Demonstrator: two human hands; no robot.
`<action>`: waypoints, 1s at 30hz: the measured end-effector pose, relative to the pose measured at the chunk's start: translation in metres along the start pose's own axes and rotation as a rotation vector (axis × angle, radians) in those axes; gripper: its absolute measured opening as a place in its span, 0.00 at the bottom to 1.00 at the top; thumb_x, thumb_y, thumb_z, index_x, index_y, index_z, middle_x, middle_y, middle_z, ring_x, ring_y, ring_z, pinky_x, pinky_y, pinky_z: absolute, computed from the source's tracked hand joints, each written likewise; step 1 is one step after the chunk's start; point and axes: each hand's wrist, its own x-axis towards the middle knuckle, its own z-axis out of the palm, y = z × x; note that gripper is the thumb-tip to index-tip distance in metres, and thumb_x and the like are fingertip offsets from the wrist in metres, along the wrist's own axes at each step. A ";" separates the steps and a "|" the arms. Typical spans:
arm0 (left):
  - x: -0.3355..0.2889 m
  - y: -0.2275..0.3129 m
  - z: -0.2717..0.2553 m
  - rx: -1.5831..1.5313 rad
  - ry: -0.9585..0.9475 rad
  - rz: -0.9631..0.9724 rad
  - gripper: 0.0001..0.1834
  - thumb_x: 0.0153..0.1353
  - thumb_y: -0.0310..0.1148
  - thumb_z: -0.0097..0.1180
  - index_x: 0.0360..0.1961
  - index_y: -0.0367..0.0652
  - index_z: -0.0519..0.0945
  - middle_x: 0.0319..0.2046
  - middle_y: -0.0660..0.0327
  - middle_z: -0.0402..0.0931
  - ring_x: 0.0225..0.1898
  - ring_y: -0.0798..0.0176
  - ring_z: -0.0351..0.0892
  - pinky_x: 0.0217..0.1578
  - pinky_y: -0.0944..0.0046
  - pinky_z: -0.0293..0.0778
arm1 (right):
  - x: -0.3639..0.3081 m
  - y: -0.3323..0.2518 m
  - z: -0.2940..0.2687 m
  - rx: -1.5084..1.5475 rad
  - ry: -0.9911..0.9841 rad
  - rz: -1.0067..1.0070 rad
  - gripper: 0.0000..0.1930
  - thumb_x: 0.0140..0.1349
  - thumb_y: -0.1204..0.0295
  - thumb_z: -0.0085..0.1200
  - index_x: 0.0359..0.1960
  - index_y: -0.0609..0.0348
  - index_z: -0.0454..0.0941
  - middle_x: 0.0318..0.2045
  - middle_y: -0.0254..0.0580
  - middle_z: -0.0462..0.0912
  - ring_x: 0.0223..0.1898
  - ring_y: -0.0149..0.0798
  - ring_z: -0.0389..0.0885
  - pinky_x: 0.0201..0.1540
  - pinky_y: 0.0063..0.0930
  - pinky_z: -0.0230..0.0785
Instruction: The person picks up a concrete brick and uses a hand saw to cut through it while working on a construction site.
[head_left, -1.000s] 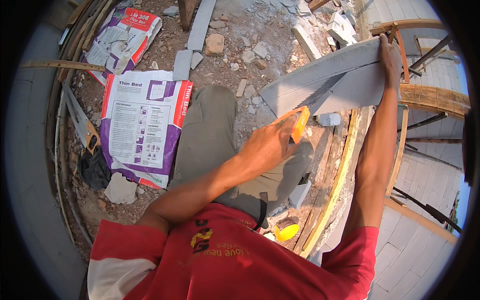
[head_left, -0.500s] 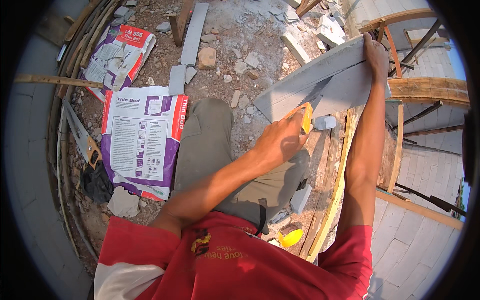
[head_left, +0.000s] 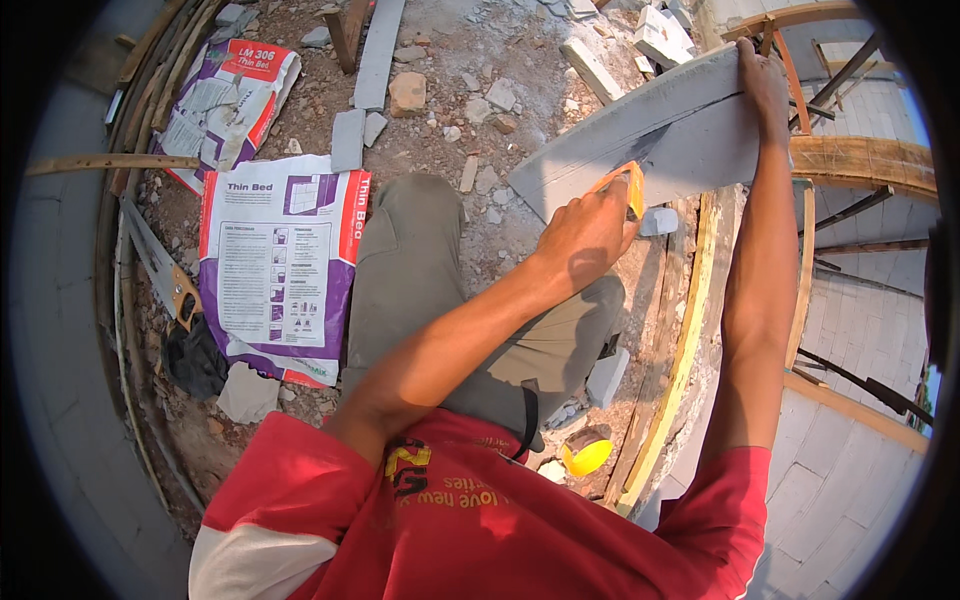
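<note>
A grey lightweight concrete block stands tilted in front of me, with a dark line running across its face. My left hand is closed round the orange-yellow handle of a handsaw. The saw's dark blade lies against the block along that line, partly blurred; how deep it sits I cannot tell. At the block's upper right corner, my right hand grips the edge, fingers over the top. Beneath the block, a small pale block piece lies beside the boards.
Printed mortar bags lie left of my knee. Another handsaw with a wooden handle rests by the left wall. A yellow plank runs along my right, near a round yellow object. Rubble and a long grey strip lie ahead.
My left hand has pushed the saw forward and to the right across the block. My right hand keeps its grip on the corner. The whole view has shifted slightly.
</note>
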 end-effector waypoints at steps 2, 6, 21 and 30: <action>-0.037 -0.010 -0.013 -0.033 -0.055 -0.038 0.18 0.57 0.31 0.59 0.45 0.31 0.71 0.32 0.39 0.79 0.31 0.36 0.81 0.30 0.43 0.77 | -0.015 0.006 0.004 -0.027 0.032 -0.022 0.37 0.62 0.41 0.33 0.47 0.66 0.78 0.50 0.67 0.76 0.56 0.65 0.72 0.60 0.46 0.61; -0.139 -0.022 -0.049 -0.035 0.108 0.099 0.25 0.59 0.30 0.59 0.55 0.30 0.68 0.33 0.39 0.80 0.32 0.40 0.83 0.31 0.49 0.79 | -0.018 -0.012 -0.014 -0.042 0.117 -0.138 0.37 0.64 0.42 0.32 0.43 0.69 0.79 0.48 0.67 0.78 0.54 0.65 0.72 0.59 0.46 0.61; -0.134 -0.002 -0.044 0.008 0.000 -0.040 0.23 0.62 0.38 0.56 0.49 0.28 0.71 0.33 0.39 0.80 0.29 0.36 0.81 0.32 0.46 0.77 | -0.016 -0.005 -0.004 -0.044 0.045 0.013 0.40 0.61 0.37 0.33 0.51 0.62 0.79 0.55 0.61 0.76 0.60 0.60 0.69 0.63 0.42 0.58; -0.092 -0.003 -0.034 -0.002 -0.089 -0.104 0.21 0.60 0.33 0.58 0.49 0.30 0.70 0.31 0.39 0.79 0.31 0.37 0.81 0.30 0.46 0.77 | -0.014 0.005 -0.008 -0.005 0.000 -0.009 0.39 0.61 0.38 0.32 0.53 0.60 0.78 0.57 0.61 0.75 0.61 0.59 0.69 0.64 0.45 0.57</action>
